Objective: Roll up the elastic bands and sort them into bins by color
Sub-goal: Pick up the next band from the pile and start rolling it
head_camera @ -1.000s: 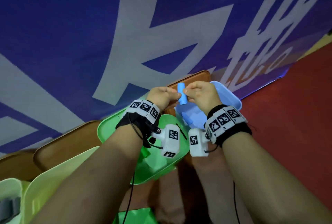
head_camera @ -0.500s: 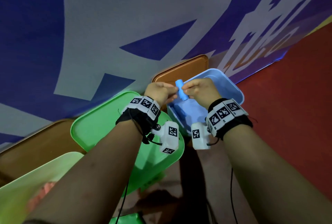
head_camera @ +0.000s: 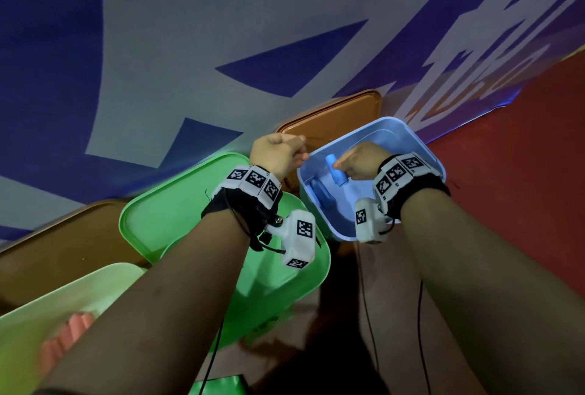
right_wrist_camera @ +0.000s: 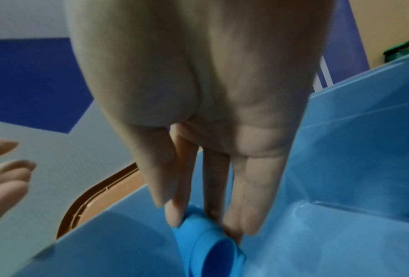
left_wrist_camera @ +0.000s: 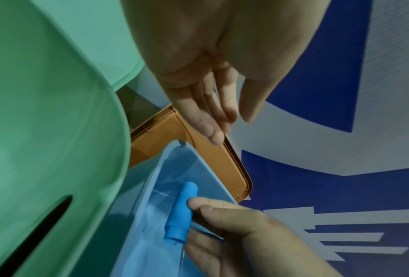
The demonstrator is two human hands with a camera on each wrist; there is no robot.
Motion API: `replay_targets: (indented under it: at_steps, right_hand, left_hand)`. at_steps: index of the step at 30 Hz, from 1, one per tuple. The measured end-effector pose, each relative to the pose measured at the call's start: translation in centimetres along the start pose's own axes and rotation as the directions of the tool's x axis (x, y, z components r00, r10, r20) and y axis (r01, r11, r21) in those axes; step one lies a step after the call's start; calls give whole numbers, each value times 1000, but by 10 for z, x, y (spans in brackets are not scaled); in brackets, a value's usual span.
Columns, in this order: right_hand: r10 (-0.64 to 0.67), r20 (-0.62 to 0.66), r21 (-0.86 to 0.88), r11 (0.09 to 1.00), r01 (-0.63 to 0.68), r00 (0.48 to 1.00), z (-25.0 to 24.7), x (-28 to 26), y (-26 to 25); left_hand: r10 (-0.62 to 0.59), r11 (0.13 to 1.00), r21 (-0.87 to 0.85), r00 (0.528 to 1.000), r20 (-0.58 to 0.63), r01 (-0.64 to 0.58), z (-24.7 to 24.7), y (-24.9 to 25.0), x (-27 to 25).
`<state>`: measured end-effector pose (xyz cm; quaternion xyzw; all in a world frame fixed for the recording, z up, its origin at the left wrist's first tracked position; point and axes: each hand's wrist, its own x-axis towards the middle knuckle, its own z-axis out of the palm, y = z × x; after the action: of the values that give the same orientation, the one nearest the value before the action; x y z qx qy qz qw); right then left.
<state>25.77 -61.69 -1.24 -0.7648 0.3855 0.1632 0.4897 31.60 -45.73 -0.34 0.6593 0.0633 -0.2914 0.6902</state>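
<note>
Right hand (head_camera: 359, 162) pinches blue roll (head_camera: 336, 169) inside blue bin (head_camera: 421, 147); left hand (head_camera: 275, 154) loose, seemingly empty; blue-and-grey printed floor (head_camera: 158, 46).

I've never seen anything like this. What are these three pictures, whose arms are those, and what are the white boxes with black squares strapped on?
No machine here: a person sorts rolled elastic bands by colour. The big picture comes from a camera on their head, looking down at both arms. The other two come from the white boxes, small cameras strapped to each wrist, looking along the fingers.

The right hand pinches a blue roll inside the blue bin, where another blue roll already lies. The left hand hangs beside it, fingers relaxed, holding nothing. Nearby sit a green bin, a pale green bin with something pink inside, and brown lids, all on a blue and grey floor mat.
</note>
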Motion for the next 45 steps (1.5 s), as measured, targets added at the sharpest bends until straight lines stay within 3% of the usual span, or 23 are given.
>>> replay_targets:
  at_steps: [1, 4, 11, 23, 45]
  right_hand:
    - [2, -44, -9, 1000, -3, 999, 1, 4, 3]
    - [69, 74, -133, 989, -59, 995, 2, 11, 1]
    - [168, 181, -178, 975, -136, 969, -6, 24, -2]
    - [235, 184, -226, 955, -192, 954, 12, 38, 8]
    - [245, 180, -304, 935, -183, 953, 21, 48, 10]
  left_hand:
    - [1, 1000, 1, 1000, 1, -1, -1, 0, 1]
    - [2, 1000, 6, 1000, 11, -2, -3, -2, 3]
    - [4, 1000, 16, 999, 35, -4, -2, -4, 8]
    - [-5, 1000, 9, 999, 36, 4, -2, -5, 14]
    - [-17, 1000, -5, 1000, 23, 18, -3, -9, 16]
